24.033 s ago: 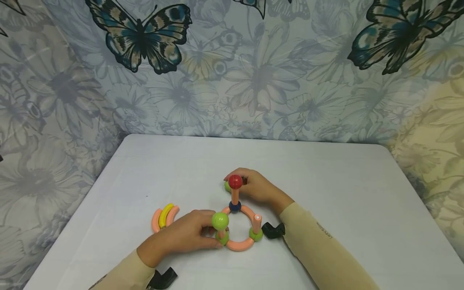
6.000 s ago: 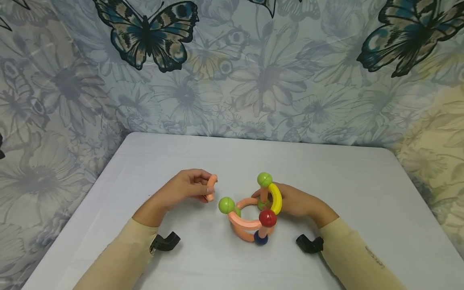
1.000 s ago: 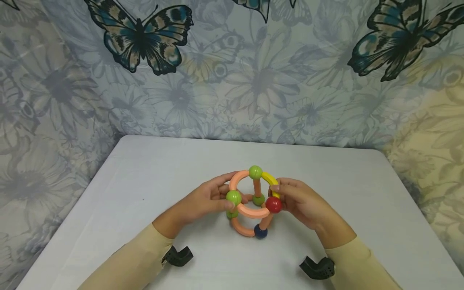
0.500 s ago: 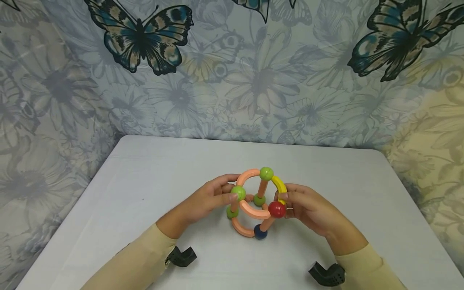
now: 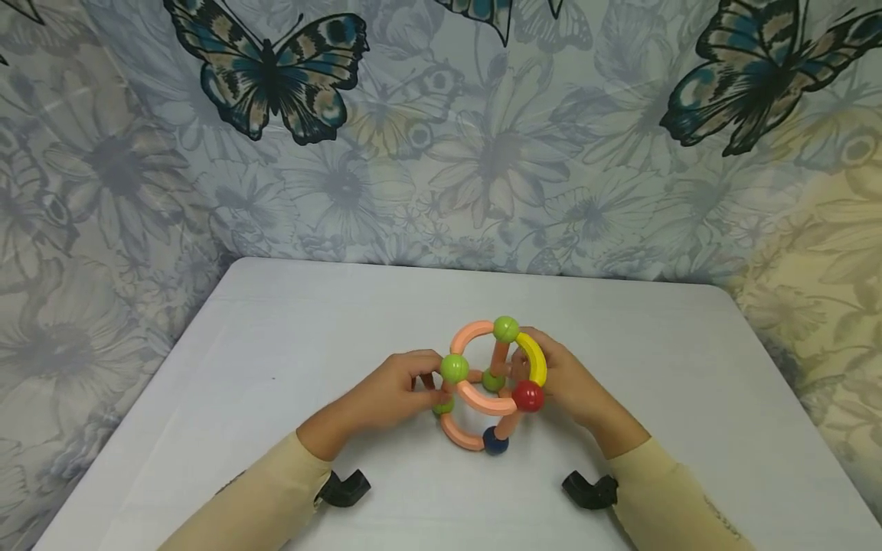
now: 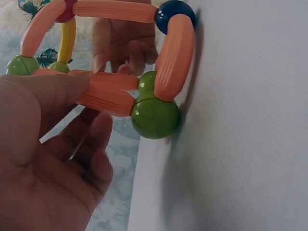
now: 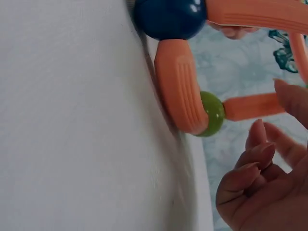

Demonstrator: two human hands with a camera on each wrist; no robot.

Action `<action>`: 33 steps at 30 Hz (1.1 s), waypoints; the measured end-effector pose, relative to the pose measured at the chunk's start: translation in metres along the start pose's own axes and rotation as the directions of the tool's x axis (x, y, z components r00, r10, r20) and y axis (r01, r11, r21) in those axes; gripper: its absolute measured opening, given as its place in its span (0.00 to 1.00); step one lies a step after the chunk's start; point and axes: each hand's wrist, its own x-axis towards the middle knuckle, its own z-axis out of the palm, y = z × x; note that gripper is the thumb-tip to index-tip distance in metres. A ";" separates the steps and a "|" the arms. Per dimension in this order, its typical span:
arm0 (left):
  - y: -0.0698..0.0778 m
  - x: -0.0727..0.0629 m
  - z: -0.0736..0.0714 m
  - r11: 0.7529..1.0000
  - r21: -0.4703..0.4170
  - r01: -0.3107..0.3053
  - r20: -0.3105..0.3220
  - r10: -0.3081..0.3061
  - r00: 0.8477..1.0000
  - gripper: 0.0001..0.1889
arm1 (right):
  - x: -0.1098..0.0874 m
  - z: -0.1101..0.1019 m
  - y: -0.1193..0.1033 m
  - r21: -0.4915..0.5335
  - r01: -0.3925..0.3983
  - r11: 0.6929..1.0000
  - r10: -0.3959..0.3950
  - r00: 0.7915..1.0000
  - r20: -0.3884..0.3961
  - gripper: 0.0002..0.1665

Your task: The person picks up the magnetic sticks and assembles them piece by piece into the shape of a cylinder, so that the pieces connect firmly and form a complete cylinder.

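A ball-and-rod building toy frame (image 5: pixel 475 440) stands on the white table. Its lower ring joins orange curved rods with two green balls and a dark blue ball (image 5: pixel 495 441). Straight orange posts carry the upper ring, which has two green balls, a red ball (image 5: pixel 528 396), a yellow curved rod (image 5: pixel 534 360) and orange ones. My left hand (image 5: pixel 396 390) pinches the left post (image 6: pixel 108 98) between thumb and fingers. Around the back right, my right hand (image 5: pixel 568 379) has thumb and curled fingers at the rear post (image 7: pixel 252 106); the yellow rod and red ball partly cover it.
The white table (image 5: pixel 331 306) extends around the frame and meets a wall covering with butterflies and flowers (image 5: pixel 496 153) at the back. Black wrist-worn camera mounts (image 5: pixel 344 488) jut inward below both wrists.
Earlier, the last orange curved rod closed the upper ring. Within the last second, the left hand slid from the upper green ball down to the post; the right moved from the yellow rod to the rear.
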 end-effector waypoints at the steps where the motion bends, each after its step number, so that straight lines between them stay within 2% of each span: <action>1: -0.001 0.000 0.002 1.000 0.005 0.009 -0.002 -0.009 1.000 0.07 | 0.003 0.003 0.001 -0.026 0.030 0.999 -0.030 0.999 0.012 0.19; 4: -0.001 0.000 0.005 0.999 0.010 0.041 -0.015 -0.040 0.999 0.08 | 0.009 0.009 0.002 -0.132 0.084 0.988 -0.083 0.996 0.010 0.13; 10: 0.002 -0.002 0.004 0.997 0.036 0.075 -0.052 -0.074 0.996 0.09 | 0.012 0.016 0.002 -0.286 0.103 0.953 -0.118 0.992 -0.035 0.14; 15: 0.001 -0.004 0.004 0.997 0.038 0.074 -0.064 -0.071 0.995 0.11 | 0.011 0.016 0.001 -0.297 0.099 0.950 -0.116 0.993 -0.039 0.13; 20: 0.000 -0.004 0.006 0.995 0.044 0.089 -0.063 -0.086 0.994 0.11 | 0.003 0.009 -0.001 -0.301 0.026 0.953 -0.038 0.999 -0.032 0.14; 22: 0.001 -0.003 0.007 0.995 0.046 0.093 -0.055 -0.090 0.994 0.11 | -0.006 0.003 -0.002 -0.306 0.017 0.952 -0.014 1.000 0.012 0.14; 23: 0.002 -0.003 0.007 0.995 0.045 0.093 -0.050 -0.091 0.995 0.11 | -0.012 0.000 -0.001 -0.293 0.028 0.956 -0.011 0.998 0.058 0.16; 25: 0.002 -0.002 0.007 0.995 0.045 0.094 -0.039 -0.093 0.995 0.10 | -0.023 -0.004 0.001 -0.227 0.076 0.971 -0.032 0.981 0.191 0.19; 28: 0.000 -0.002 0.006 0.994 0.061 0.089 -0.028 -0.087 0.996 0.10 | -0.036 -0.001 0.008 -0.069 0.159 0.985 -0.121 0.916 0.381 0.19; 30: -0.004 -0.002 0.004 0.995 0.073 0.073 -0.012 -0.073 0.997 0.11 | -0.041 0.007 0.011 0.020 0.189 0.982 -0.179 0.886 0.427 0.14; 31: -0.006 -0.003 0.004 0.995 0.076 0.072 0.001 -0.072 0.997 0.11 | -0.042 0.012 0.012 0.043 0.208 0.977 -0.207 0.883 0.422 0.10; 33: -0.011 -0.003 0.003 0.995 0.080 0.060 0.040 -0.063 0.997 0.10 | -0.045 0.021 0.012 0.038 0.252 0.967 -0.247 0.891 0.381 0.06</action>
